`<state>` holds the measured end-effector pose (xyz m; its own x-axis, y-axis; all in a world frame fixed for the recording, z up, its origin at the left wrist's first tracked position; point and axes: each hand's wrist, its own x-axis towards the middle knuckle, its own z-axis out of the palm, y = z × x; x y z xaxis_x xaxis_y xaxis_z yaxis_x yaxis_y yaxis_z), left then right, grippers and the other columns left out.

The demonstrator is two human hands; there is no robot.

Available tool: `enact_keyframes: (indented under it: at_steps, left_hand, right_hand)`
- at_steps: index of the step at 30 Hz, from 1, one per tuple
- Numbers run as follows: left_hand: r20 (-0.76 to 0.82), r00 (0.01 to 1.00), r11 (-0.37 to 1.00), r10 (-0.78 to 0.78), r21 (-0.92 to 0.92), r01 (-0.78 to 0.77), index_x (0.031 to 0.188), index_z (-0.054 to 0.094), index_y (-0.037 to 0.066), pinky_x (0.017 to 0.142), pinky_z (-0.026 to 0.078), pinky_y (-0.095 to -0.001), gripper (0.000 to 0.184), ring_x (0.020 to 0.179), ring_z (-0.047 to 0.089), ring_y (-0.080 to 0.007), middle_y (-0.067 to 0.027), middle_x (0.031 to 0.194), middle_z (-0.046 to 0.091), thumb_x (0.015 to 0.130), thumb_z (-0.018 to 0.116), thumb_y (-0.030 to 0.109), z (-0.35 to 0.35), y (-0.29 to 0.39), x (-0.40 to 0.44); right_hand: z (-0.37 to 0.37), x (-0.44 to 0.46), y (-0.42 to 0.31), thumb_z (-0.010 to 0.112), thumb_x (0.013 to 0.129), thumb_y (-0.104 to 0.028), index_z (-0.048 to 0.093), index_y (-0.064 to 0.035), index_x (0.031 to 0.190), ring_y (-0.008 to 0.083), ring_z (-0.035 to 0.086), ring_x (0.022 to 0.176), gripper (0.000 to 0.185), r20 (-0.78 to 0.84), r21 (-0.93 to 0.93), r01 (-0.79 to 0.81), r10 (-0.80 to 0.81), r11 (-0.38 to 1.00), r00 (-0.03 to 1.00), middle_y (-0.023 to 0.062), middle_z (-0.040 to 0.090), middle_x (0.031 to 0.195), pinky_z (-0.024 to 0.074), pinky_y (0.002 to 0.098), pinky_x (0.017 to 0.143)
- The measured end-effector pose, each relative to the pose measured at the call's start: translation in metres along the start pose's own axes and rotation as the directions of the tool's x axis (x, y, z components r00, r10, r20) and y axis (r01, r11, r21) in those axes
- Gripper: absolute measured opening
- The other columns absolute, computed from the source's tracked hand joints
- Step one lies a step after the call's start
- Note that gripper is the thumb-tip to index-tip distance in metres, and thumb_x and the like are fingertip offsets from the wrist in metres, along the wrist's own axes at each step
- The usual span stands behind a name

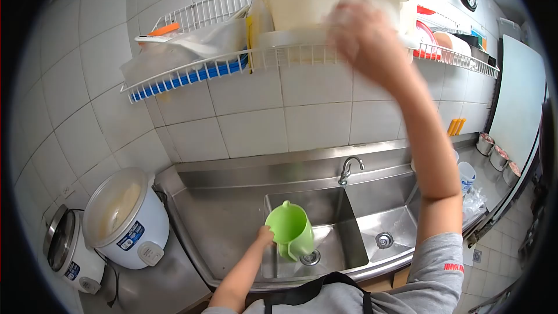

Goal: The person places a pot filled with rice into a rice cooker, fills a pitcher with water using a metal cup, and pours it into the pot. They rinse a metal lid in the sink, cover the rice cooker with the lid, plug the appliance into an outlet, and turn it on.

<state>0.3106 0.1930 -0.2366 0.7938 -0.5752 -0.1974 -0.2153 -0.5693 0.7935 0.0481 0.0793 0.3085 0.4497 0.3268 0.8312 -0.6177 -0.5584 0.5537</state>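
Observation:
My left hand (pixel 266 235) is closed on a light green plastic pitcher (pixel 290 227), gripping it at its left side. The pitcher is tilted, its mouth turned partly toward me, above the left basin of a steel sink (pixel 354 238). High up, my right hand (pixel 361 35) is raised in front of a cream plastic bin (pixel 314 3) on a white wire shelf (pixel 192 72). Motion smears its fingers, so whether they hold or touch anything cannot be made out.
A curved faucet (pixel 350 168) rises behind the two basins. Two rice cookers, the larger one (pixel 128 221) nearer the sink, stand at left. Right of the sink are a plastic cup (pixel 466 175), a clear plastic bag (pixel 474 203) and several metal containers (pixel 498 158). Orange-handled tools (pixel 457 126) hang behind.

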Motion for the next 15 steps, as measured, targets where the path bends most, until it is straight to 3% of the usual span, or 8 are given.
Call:
enact_keyframes:
  at_steps: [1,2,3,4,5,6,9,15]
  left_hand:
    - [-0.006,0.99,0.984,-0.14,-0.117,0.138,0.101,0.056,-0.005,0.051,0.055,-0.0397,0.028,0.076,0.063,-0.0334,-0.0206,0.101,0.058,0.075,0.047,-0.001,0.009,-0.005,-0.006]
    - [0.027,0.983,0.982,-0.179,-0.058,0.181,0.102,0.056,-0.005,0.051,0.055,-0.0388,0.028,0.075,0.063,-0.0324,-0.021,0.1,0.058,0.075,0.048,-0.001,0.014,-0.007,-0.009]
    - [0.057,0.973,0.975,-0.222,0.0,0.222,0.102,0.056,-0.004,0.051,0.055,-0.0379,0.028,0.073,0.064,-0.0315,-0.0215,0.099,0.059,0.075,0.049,0.0,0.02,-0.011,-0.01]
    - [0.08,0.961,0.964,-0.265,0.059,0.261,0.102,0.057,-0.004,0.051,0.055,-0.0369,0.028,0.072,0.064,-0.0305,-0.022,0.098,0.059,0.075,0.05,0.0,0.026,-0.017,-0.01]
    - [0.098,0.939,0.938,-0.33,0.149,0.314,0.101,0.057,-0.005,0.048,0.054,-0.0362,0.027,0.069,0.064,-0.0299,-0.0213,0.095,0.06,0.077,0.051,0.004,0.034,-0.029,-0.005]
    - [0.107,0.915,0.904,-0.389,0.235,0.357,0.1,0.058,-0.005,0.046,0.052,-0.0354,0.026,0.066,0.065,-0.0293,-0.0205,0.091,0.062,0.078,0.052,0.008,0.041,-0.036,0.002]
    - [0.074,0.879,0.839,-0.471,0.344,0.42,0.102,0.058,-0.002,0.061,0.053,-0.0366,0.029,0.079,0.063,-0.0303,-0.0212,0.097,0.06,0.078,0.053,0.014,0.054,-0.051,-0.008]
    - [0.235,0.884,0.797,-0.403,0.565,0.213,0.105,0.058,0.0,0.074,0.05,-0.0369,0.034,0.091,0.06,-0.0306,-0.0211,0.103,0.058,0.077,0.053,0.019,0.064,-0.088,0.0]
  right_hand:
    - [0.019,0.021,0.041,0.06,0.076,-0.019,0.062,-0.0115,0.091,0.0268,0.053,0.093,0.017,-0.248,0.269,-0.046,0.116,0.962,0.962,0.0098,0.058,0.097,0.0443,0.0363,0.076]
    - [0.014,0.04,0.063,0.061,0.076,-0.019,0.061,-0.007,0.092,0.025,0.057,0.083,0.02,-0.356,0.23,-0.122,0.2,0.966,0.913,0.0107,0.06,0.089,0.047,0.0342,0.069]
    - [0.007,0.06,0.076,0.055,0.081,-0.014,0.053,-0.0017,0.106,0.0267,0.053,0.094,0.027,-0.145,0.357,-0.288,0.358,0.888,0.922,0.0165,0.053,0.104,0.0453,0.0342,0.079]
    - [0.027,0.076,0.102,0.057,0.082,-0.016,0.051,0.0001,0.109,0.0295,0.049,0.102,0.032,-0.203,0.357,-0.183,0.267,0.916,0.942,0.0163,0.048,0.113,0.0415,0.0373,0.086]
    - [0.047,0.094,0.122,0.061,0.079,-0.024,0.048,-0.0026,0.115,0.0301,0.044,0.108,0.043,-0.038,0.567,-0.275,0.358,0.777,0.933,0.0165,0.047,0.115,0.0372,0.04,0.091]
    - [0.063,0.105,0.14,0.065,0.076,-0.026,0.046,-0.0031,0.116,0.0306,0.043,0.108,0.05,0.075,0.514,-0.291,0.296,0.807,0.952,0.0165,0.047,0.115,0.0367,0.0412,0.092]
    - [0.069,0.116,0.154,0.076,0.065,-0.024,0.042,-0.0042,0.118,0.0326,0.041,0.111,0.067,0.392,0.362,-0.315,0.163,0.877,0.906,0.0171,0.045,0.118,0.0356,0.0441,0.093]
    - [0.059,0.128,0.163,0.078,0.06,-0.015,0.042,-0.0033,0.114,0.031,0.044,0.107,0.065,0.333,0.503,-0.262,0.095,0.824,0.938,0.0169,0.048,0.115,0.0378,0.0422,0.091]
